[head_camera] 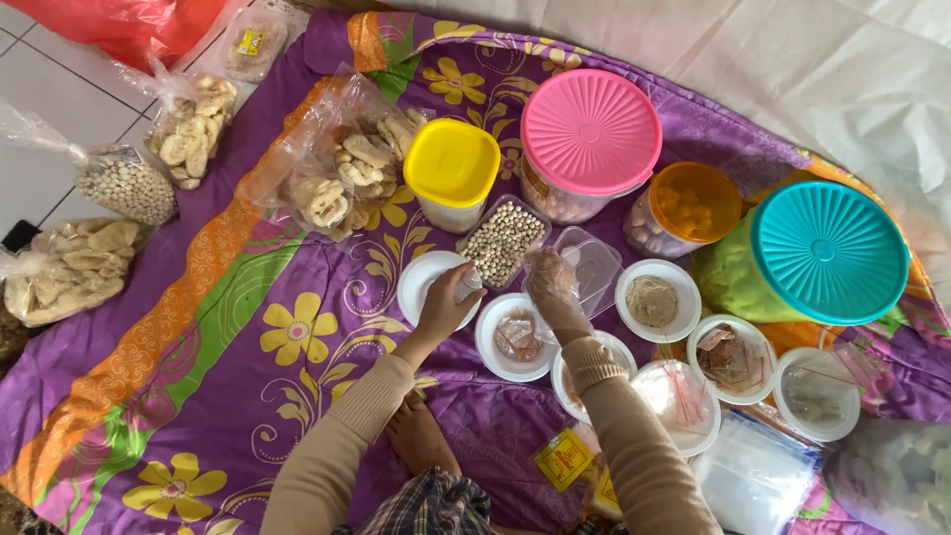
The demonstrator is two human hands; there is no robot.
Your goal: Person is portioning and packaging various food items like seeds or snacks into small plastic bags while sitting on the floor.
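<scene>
Our left hand (443, 309) grasps a small clear bag (467, 284), light, limp, slippery; best pinched at its mouth. Right hand (550, 287), seemingly plastic-gloved, rests loosely open just beside it.

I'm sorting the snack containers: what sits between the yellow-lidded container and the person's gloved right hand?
In the head view, a clear rectangular tray of small pale round nuts lies between the yellow-lidded container and the right hand.

The cloth (297, 327) is purple with yellow flowers. Lids are pink (591, 131), yellow (452, 162), orange (695, 201) and teal (830, 252).
</scene>
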